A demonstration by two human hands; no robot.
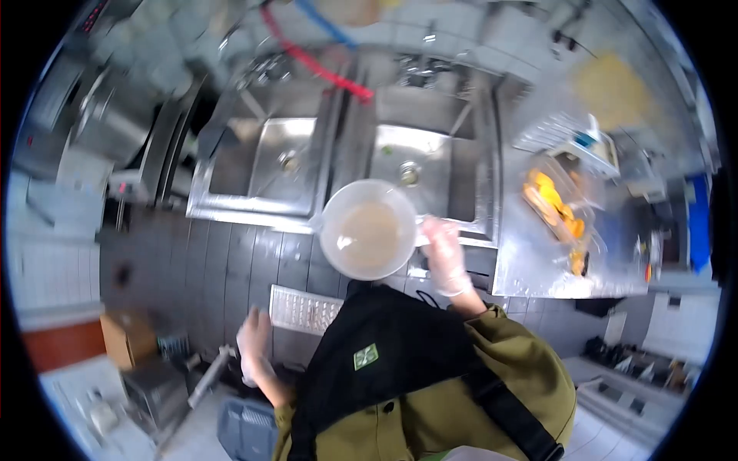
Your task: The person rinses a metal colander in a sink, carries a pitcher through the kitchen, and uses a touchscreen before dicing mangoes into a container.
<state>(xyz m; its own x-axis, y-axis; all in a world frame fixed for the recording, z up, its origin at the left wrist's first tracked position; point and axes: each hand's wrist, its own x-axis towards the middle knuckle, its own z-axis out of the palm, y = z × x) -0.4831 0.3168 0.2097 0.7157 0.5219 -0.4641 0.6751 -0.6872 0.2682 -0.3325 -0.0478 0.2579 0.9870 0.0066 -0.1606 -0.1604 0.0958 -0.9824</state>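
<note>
My right hand (444, 257), in a clear glove, grips the side handle of a translucent plastic pitcher (332, 230). The pitcher is in front of my apron, near the front edge of the right sink basin (396, 142). Some cloudy, pale brownish liquid (373, 234) shows inside, and the spout points left. Down at my left side, my gloved left hand (254, 342) hangs apart from the pitcher. Its fingers are blurred, and I see no object in them.
A second steel basin (284, 146) lies to the left. A red hose (307, 65) hangs over the divider. On the right counter (530, 269) stands a clear container (557, 203) with orange-yellow pieces. Below are a floor grate (304, 310), a cardboard box (129, 338) and a grey bin (244, 430).
</note>
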